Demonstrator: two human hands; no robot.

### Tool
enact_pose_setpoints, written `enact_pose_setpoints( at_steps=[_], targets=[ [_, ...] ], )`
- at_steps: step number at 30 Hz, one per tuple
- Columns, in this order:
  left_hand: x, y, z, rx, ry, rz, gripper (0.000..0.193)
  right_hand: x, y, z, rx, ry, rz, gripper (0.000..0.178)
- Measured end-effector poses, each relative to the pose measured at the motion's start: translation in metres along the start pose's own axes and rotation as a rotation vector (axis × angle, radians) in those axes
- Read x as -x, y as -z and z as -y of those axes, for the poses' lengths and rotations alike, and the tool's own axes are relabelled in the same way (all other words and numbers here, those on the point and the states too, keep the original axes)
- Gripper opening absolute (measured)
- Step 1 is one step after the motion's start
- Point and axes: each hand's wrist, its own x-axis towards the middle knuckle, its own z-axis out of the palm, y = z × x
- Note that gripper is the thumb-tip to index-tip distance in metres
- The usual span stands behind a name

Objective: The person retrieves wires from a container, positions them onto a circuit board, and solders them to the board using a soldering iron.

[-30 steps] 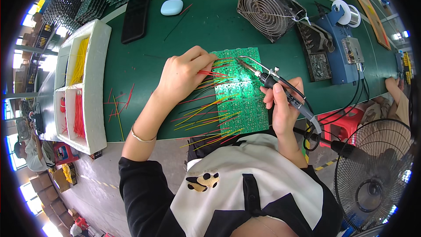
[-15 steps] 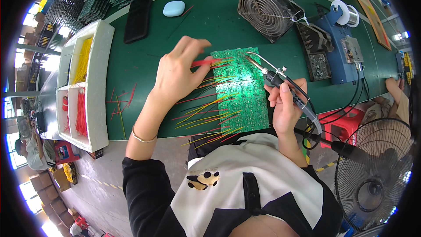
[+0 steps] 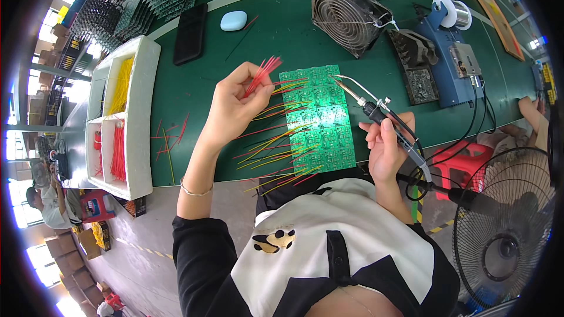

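A bundle of short red wires (image 3: 262, 76) is pinched in my left hand (image 3: 239, 104), just above and left of the circuit board panel (image 3: 320, 120). My right hand (image 3: 388, 148) grips a soldering iron (image 3: 371, 110) with a thin metal guide tube along it. Its tip points at the panel's upper right part without my being able to tell whether it touches. Several red, yellow and dark wires (image 3: 273, 148) stick out leftward from the green panel, which lies on the table near its front edge.
On the left stands a white foam box (image 3: 138, 141) of yellow and red wires, with loose wires (image 3: 170, 141) beside it. A phone (image 3: 190, 34), a light blue case (image 3: 233, 20), a dusty fan (image 3: 346, 17) and a blue soldering station (image 3: 455, 53) with a solder spool (image 3: 455, 13) line the back.
My left hand has drawn back slightly left from the panel, and its red wire bundle now points up. The iron has shifted little; the whole view has moved slightly.
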Motion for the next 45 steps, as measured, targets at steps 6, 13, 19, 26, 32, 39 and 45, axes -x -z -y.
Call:
enact_pose_setpoints(
  at_steps=[6,13,19,26,32,39,45],
  targets=[
    [0.008,-0.002,0.002,0.195,0.001,-0.002,0.009,0.001,-0.001,-0.001,0.013,0.001,0.027,0.010],
    [0.012,0.000,0.013,0.457,0.043,-0.119,0.009,0.001,0.000,-0.002,-0.016,0.020,0.039,0.012],
    [0.021,-0.004,0.008,0.532,0.019,-0.147,0.009,0.001,0.001,-0.001,-0.048,0.002,0.023,0.019],
    [0.024,-0.006,0.005,0.713,-0.036,-0.114,0.011,0.000,0.002,-0.001,-0.063,0.000,0.040,0.019],
    [0.037,-0.007,0.003,0.580,-0.009,-0.119,0.015,0.001,0.001,-0.002,-0.057,0.019,0.034,0.018],
    [0.048,-0.020,0.002,0.300,-0.065,-0.208,0.017,-0.004,0.004,-0.008,-0.124,0.074,-0.053,0.018],
    [0.064,-0.017,-0.001,0.708,-0.006,-0.312,0.013,-0.004,-0.003,-0.006,0.002,0.074,-0.074,0.014]
  ],
)
